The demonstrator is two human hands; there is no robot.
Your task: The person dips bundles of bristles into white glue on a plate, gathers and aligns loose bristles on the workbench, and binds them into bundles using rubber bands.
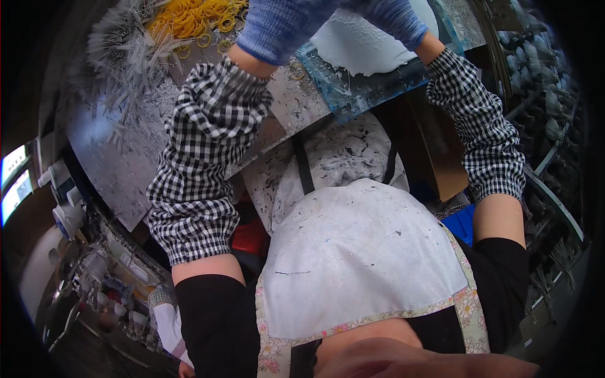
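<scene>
White paste (pixel 359 45) beneath right hand (pixel 394 19)

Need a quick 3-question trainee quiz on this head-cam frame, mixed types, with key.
1. Multiple choice. What colour are the small rings piled at the upper left of the picture?
A) Red
B) Yellow
C) Green

2. True or false: the white material lies on a blue, see-through base.

3. Short answer. Which of the person's gloved hands is nearer the pile of rings?

Key
1. B.
2. True; the blue shows along the near side, past the white.
3. The left hand; its fingertips are cut off by the top edge of the picture.
</scene>
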